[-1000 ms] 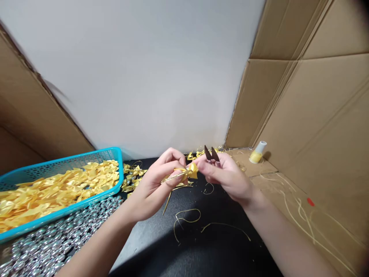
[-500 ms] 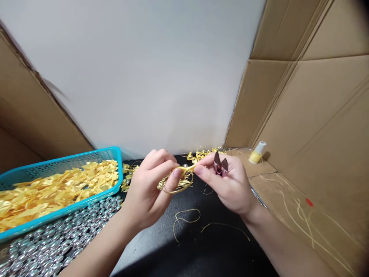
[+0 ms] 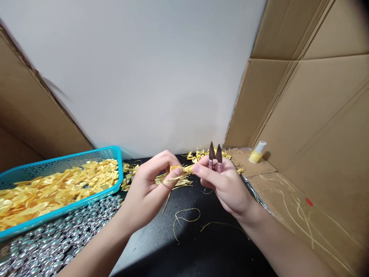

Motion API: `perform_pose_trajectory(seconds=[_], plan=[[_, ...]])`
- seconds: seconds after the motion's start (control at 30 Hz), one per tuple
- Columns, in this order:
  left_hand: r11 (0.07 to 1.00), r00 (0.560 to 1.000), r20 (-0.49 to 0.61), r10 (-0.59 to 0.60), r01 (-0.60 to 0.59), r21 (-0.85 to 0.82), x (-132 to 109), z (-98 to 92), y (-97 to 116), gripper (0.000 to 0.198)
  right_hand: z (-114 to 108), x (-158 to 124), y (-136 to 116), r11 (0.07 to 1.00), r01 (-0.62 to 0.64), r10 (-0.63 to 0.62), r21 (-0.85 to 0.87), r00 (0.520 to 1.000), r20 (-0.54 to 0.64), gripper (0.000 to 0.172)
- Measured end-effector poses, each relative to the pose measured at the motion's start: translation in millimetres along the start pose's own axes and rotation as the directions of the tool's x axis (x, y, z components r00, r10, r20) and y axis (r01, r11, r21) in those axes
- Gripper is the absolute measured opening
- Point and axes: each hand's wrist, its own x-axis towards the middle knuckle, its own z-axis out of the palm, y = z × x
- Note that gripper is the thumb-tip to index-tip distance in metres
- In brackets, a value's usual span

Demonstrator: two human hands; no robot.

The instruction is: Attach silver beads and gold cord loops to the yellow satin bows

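My left hand (image 3: pixel 150 188) is closed in a pinch on a small yellow ribbon bow (image 3: pixel 177 170) with gold thread trailing from it. My right hand (image 3: pixel 227 184) meets it from the right, thumb and forefinger pinching the same bow. That hand also grips small thread snips (image 3: pixel 215 156), whose two dark pointed blades stick up above the fingers. Both hands hover over the black work mat (image 3: pixel 190 246).
A blue basket (image 3: pixel 69 161) full of yellow ribbon bows stands at the left, with a heap of silver beads (image 3: pixel 49 242) in front of it. Cut gold threads (image 3: pixel 184 217) lie on the mat. A yellow thread spool (image 3: pixel 257 152) stands at the right, beside cardboard walls.
The thread loop seen half a second ago has been pulled tight against the bow. My right hand turned, and the snips' blades now point straight up.
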Motion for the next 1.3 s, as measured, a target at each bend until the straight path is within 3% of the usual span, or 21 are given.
perform_pose_trajectory(seconds=[0.17,0.3,0.43,0.63,0.73,0.87,0.93,1.03,1.17,1.23,1.3], plan=[[0.941,0.972,0.104,-0.211,0.231,-0.249,3,4.5,-15,0.023,-1,6,3,0.919,-0.294,0.290,0.262,0.956,0.053,0.019],[0.887,0.946,0.117,-0.303,0.325,-0.328,3,6.7,-24,0.020,0,7,4,0.892,-0.343,0.341,0.293,0.938,0.060,0.021],[0.919,0.957,0.098,-0.272,0.289,-0.268,3,5.4,-21,0.026,1,6,5,0.904,-0.321,0.325,0.281,0.945,0.036,0.021],[0.998,0.997,0.059,-0.040,0.042,-0.039,4,-0.5,-9,0.024,0,7,5,0.958,-0.197,0.193,0.209,0.980,0.039,0.020],[0.961,0.985,0.012,0.173,-0.171,0.216,5,-5.0,-8,0.017,-6,9,8,1.000,-0.006,0.005,0.012,1.000,0.026,0.016],[0.664,0.861,-0.007,0.509,-0.388,0.639,4,-9.2,-15,0.005,-17,14,17,0.927,0.272,-0.264,-0.258,0.962,0.068,0.009],[0.549,0.792,0.018,0.610,-0.439,0.711,3,-9.6,-20,0.012,-22,16,21,0.888,0.344,-0.335,-0.304,0.939,0.081,0.010],[0.493,0.737,0.020,0.675,-0.472,0.731,1,-8.3,-29,0.019,-26,16,24,0.850,0.380,-0.381,-0.366,0.922,0.074,0.009],[0.565,0.764,-0.067,0.642,-0.412,0.715,1,-4.6,-33,0.020,-27,12,23,0.735,0.436,-0.441,-0.520,0.889,0.123,0.020],[0.647,0.815,-0.093,0.572,-0.379,0.662,3,-2.3,-32,0.011,-25,11,23,0.634,0.500,-0.453,-0.590,0.858,0.240,0.020],[0.758,0.893,-0.084,0.442,-0.322,0.568,6,0.6,-31,0.006,-24,12,22,0.601,0.528,-0.413,-0.599,0.848,0.333,0.012]])
